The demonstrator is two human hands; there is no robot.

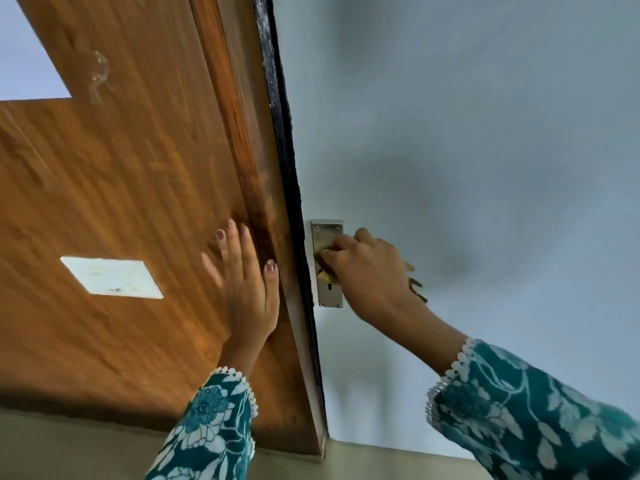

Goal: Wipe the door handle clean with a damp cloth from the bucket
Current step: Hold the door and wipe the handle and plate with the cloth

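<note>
Right hand [367, 271] curled round cloth [417, 285] (on door handle [320, 252]).

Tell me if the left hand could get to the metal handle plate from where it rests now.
Probably yes. The left hand lies flat on the wooden panel, just across the dark edge strip from the handle plate. But the right hand already covers the plate's middle.
</note>
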